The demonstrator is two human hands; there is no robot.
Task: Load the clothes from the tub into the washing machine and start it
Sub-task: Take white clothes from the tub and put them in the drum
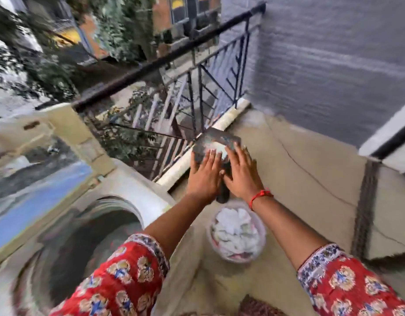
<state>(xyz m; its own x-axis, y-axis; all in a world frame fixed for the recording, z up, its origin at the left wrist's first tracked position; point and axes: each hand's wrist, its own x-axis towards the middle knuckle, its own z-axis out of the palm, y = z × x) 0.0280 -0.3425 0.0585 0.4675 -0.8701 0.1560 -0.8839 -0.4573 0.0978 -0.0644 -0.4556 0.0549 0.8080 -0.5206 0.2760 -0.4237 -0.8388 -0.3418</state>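
A round pale tub [264, 236] stands on the balcony floor, filled with white crumpled clothes [237, 231]. To its left is the top-loading washing machine [137, 185], its lid [37, 192] raised and the drum [87, 247] showing dark inside. My left hand [205, 176] and my right hand [241, 176] reach forward side by side above and beyond the tub, fingers straight, laid against a blurred grey thing [216, 139] near the railing foot. A dark shape [223, 195] hangs below between the hands; I cannot tell what it is.
A black metal railing [197, 92] closes the balcony ahead, with trees and buildings beyond. A grey wall [322, 53] rises at the right. Beige floor [299, 179] spreads right of the tub, crossed by a dark strip [365, 201].
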